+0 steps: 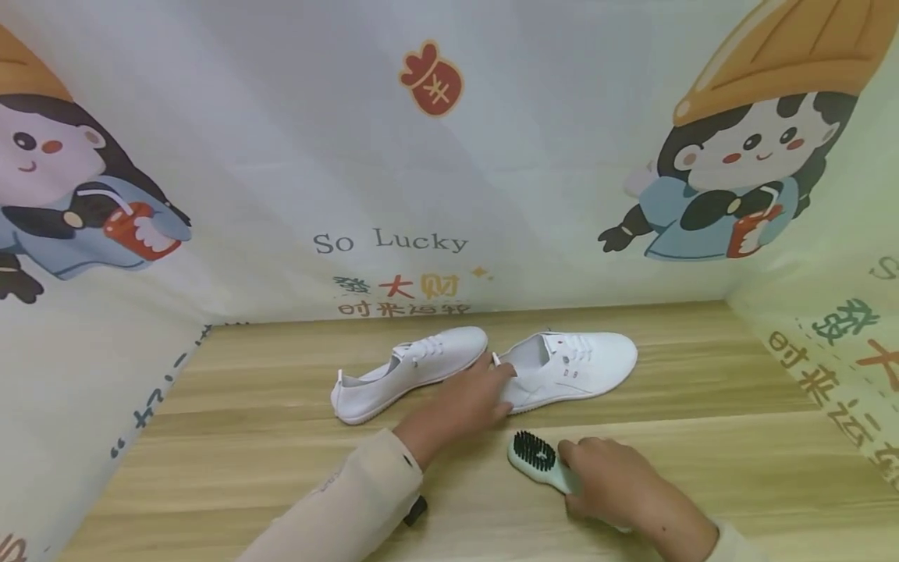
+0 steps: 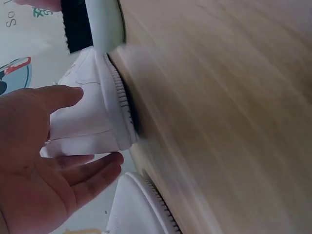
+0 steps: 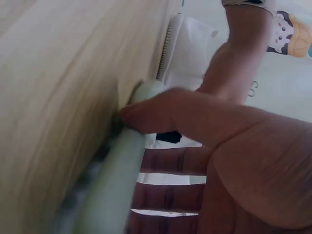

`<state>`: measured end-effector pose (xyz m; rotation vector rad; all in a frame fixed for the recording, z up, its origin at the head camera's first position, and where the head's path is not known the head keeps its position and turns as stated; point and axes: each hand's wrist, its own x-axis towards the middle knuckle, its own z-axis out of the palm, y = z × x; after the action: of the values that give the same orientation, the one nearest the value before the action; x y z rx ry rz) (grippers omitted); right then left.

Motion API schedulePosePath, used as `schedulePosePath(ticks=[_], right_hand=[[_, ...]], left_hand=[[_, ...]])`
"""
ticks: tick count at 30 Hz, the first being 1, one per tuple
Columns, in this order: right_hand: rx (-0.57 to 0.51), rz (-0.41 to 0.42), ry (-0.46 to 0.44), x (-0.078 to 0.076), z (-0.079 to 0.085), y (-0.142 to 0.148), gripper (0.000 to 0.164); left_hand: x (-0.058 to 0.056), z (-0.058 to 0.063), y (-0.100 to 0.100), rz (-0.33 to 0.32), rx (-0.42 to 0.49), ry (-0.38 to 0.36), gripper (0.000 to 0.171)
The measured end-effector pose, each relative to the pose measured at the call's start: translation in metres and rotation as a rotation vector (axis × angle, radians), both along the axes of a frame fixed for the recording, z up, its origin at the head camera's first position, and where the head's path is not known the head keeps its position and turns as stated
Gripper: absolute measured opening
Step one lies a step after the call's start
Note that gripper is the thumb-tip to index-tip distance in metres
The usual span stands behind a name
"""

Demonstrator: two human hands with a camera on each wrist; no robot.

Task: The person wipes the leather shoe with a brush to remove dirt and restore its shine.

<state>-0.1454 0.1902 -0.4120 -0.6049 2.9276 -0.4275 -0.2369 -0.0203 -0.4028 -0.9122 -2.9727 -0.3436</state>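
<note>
A pair of white lace-up shoes lies on the wood-grain surface, toes pointing right. My left hand [image 1: 460, 402] is at the heel of the right-hand shoe [image 1: 590, 367], its thumb along the near side. In the left wrist view the heel [image 2: 83, 124] sits between thumb and fingers. The other shoe [image 1: 414, 371] is just left of and behind that hand. Lower right, my right hand [image 1: 611, 480] grips a pale green brush [image 1: 537, 460] by its handle, black bristles facing up. In the right wrist view, the thumb lies across the green handle [image 3: 117, 180].
A pale printed cloth wall [image 1: 337, 156] rises behind the shoes, and similar walls stand at both sides. A small black object [image 1: 416, 511] shows beneath the left sleeve. Wood-grain surface [image 1: 211, 468] extends left of the left arm.
</note>
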Motion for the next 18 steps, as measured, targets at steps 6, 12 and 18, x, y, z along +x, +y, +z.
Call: schedulePosePath(ticks=[6, 12, 18], right_hand=[[-0.060, 0.084, -0.074, 0.003, -0.001, 0.005, 0.035], [-0.139, 0.232, -0.107, 0.006, 0.002, 0.009, 0.035], [-0.140, 0.303, -0.066, 0.014, 0.013, 0.005, 0.036]], left_hand=[[0.002, -0.007, -0.011, -0.022, 0.006, 0.021, 0.031], [0.010, -0.009, -0.034, -0.085, 0.069, -0.007, 0.015], [0.026, -0.007, -0.058, -0.124, 0.100, -0.044, 0.017]])
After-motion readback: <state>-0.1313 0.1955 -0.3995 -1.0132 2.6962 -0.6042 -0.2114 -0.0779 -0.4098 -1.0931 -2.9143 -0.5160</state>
